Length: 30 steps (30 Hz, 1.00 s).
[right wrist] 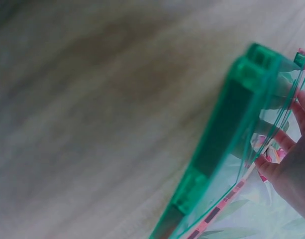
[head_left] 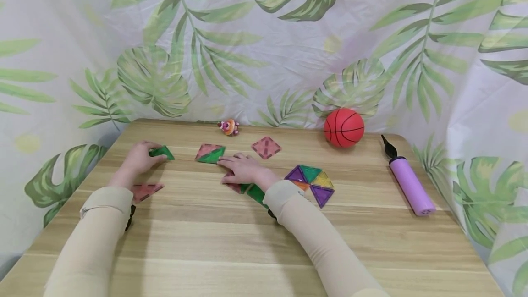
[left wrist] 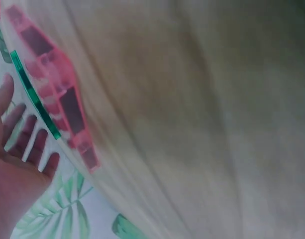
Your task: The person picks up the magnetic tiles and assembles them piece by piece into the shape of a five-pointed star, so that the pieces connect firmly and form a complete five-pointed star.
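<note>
My left hand (head_left: 142, 157) is at the table's left side, thumb and fingers around a green triangle magnetic tile (head_left: 168, 152). In the left wrist view its fingers are spread beside the tile's green edge (left wrist: 35, 97). A pink tile (head_left: 147, 191) lies nearer, below that hand. My right hand (head_left: 243, 168) is palm down, fingers outstretched, fingertips at the edge of another green triangle tile (head_left: 212, 155) that adjoins a pink triangle tile (head_left: 206, 148). Under its thumb side, a pink tile (head_left: 236, 188) and a green tile (head_left: 256, 194) are partly hidden. The right wrist view shows a green tile (right wrist: 227, 124) close up.
A pink diamond of tiles (head_left: 266, 147) lies behind the right hand. Several coloured triangles, including a purple tile (head_left: 321, 195), form a cluster to the right. At the back are a small toy figure (head_left: 229, 127) and a red ball (head_left: 344, 127). A purple hand pump (head_left: 411, 187) lies far right.
</note>
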### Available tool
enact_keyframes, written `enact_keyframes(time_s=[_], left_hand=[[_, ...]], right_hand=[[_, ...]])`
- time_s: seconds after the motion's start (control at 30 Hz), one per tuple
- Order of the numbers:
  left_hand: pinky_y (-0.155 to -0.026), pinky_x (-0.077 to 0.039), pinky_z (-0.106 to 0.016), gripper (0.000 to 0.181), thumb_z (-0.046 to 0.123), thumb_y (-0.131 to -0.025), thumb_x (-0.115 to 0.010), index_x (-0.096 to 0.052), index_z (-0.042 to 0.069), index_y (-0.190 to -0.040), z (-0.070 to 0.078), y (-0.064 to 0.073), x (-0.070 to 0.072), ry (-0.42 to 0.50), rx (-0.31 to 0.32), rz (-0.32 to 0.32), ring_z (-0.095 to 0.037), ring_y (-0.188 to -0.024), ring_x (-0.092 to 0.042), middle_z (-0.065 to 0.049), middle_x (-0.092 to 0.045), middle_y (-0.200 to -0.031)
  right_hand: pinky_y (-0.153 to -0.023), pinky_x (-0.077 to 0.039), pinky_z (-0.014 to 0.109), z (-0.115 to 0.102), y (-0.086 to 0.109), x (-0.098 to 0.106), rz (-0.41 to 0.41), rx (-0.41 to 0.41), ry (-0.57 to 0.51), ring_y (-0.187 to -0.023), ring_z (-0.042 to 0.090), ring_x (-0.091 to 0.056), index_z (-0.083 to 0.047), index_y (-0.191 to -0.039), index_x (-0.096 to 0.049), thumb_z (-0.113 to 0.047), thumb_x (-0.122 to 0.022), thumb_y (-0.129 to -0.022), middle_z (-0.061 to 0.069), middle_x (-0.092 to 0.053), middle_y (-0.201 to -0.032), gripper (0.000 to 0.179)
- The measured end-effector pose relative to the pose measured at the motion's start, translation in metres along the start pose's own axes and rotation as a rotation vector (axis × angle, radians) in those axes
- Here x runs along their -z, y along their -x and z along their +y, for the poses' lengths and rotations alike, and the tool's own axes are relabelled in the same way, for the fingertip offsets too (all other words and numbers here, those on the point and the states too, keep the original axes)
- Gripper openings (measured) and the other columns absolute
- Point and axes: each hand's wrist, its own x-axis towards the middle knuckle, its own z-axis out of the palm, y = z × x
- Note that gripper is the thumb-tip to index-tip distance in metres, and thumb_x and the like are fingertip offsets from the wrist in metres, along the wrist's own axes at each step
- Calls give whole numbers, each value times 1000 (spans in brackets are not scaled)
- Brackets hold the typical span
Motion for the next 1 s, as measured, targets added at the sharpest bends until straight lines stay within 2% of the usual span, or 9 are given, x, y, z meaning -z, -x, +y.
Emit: enact_keyframes(time_s=[0.2,0.37,0.5,0.67,0.83,1.0], left_hand=[[-92,-25,-72,54,38,-94,-55,-50,-4,-128,-9,-1,2,-92,151,-6,-60,-116,-33,-40,-38,-130],[-88,-25,-72,51,39,-93,-57,-53,1,-127,-4,-2,3,-108,196,-20,-61,-115,-31,-38,-38,-131],[-84,-32,-67,46,35,-90,-62,-57,3,-124,0,-2,4,-127,153,-34,-60,-112,-37,-35,-47,-125],[-76,-39,-62,43,32,-87,-66,-62,6,-121,9,2,3,-148,52,-54,-54,-105,-48,-28,-59,-114],[-79,-35,-64,45,32,-86,-68,-62,5,-121,19,8,-3,-115,-4,-85,-55,-108,-45,-30,-57,-118],[-82,-31,-67,42,30,-85,-69,-64,4,-118,29,12,-11,-107,-31,-71,-54,-109,-45,-27,-58,-117]], right_hand=[[-112,-21,51,-1,1,1,-6,-6,-6,-142,24,-19,-31,-149,-26,-58,-45,-93,-11,-18,-157,65],[-113,-20,51,-1,2,2,-7,-10,-9,-142,23,-18,-32,-149,-25,-57,-45,-93,-11,-18,-157,65],[-112,-20,52,0,2,3,-8,-6,-11,-142,24,-19,-30,-150,-26,-56,-45,-93,-9,-18,-157,65],[-113,-20,52,0,1,3,-16,-10,1,-142,24,-19,-30,-150,-25,-56,-45,-93,-10,-17,-157,65],[-112,-20,52,-1,2,4,-24,-8,-8,-142,24,-19,-30,-150,-25,-56,-46,-93,-10,-17,-157,66],[-113,-20,52,-2,3,3,-23,-11,-16,-142,25,-19,-30,-150,-26,-56,-46,-93,-10,-17,-157,66]])
